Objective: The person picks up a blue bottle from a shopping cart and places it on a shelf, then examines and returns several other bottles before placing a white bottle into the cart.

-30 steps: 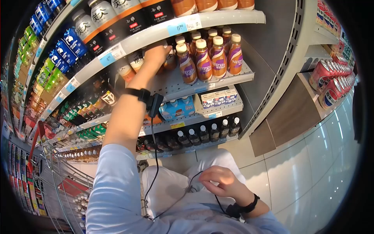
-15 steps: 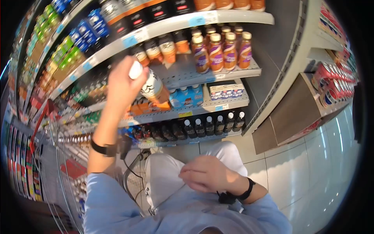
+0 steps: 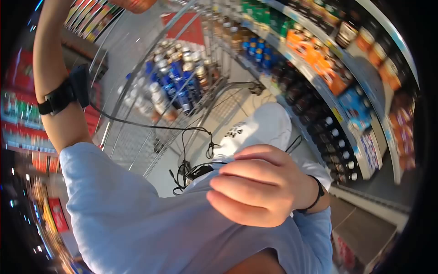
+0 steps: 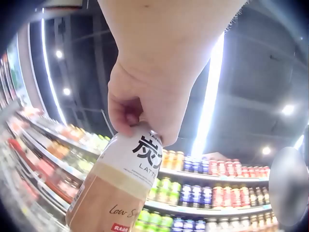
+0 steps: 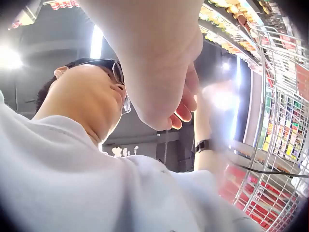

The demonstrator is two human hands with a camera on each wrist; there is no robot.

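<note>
In the left wrist view, the left hand (image 4: 147, 92) grips a latte bottle (image 4: 113, 191) around its top; the cap is hidden by the fingers. The bottle hangs tilted, its white shoulder and brown body showing. Only the left forearm shows clearly in the head view, raised at the upper left. Close to the torso, the right hand (image 3: 260, 187) has its fingers loosely bent and holds nothing; the right wrist view shows that hand (image 5: 161, 82) from below. A wire shopping cart (image 3: 112, 114) with many bottles (image 3: 175, 84) in it stands beside the left arm.
Drink shelves (image 3: 337, 116) run along the right side of the head view. A black cable (image 3: 132, 122) hangs from the left wrist across to the lap. A red panel (image 3: 185, 29) sits on the cart. Further shelves (image 4: 212, 209) stand behind the bottle.
The left hand has taken a bottle off the shelf and carried it left, away from the shelves. The head view has swung towards the cart. The right hand remains near the torso.
</note>
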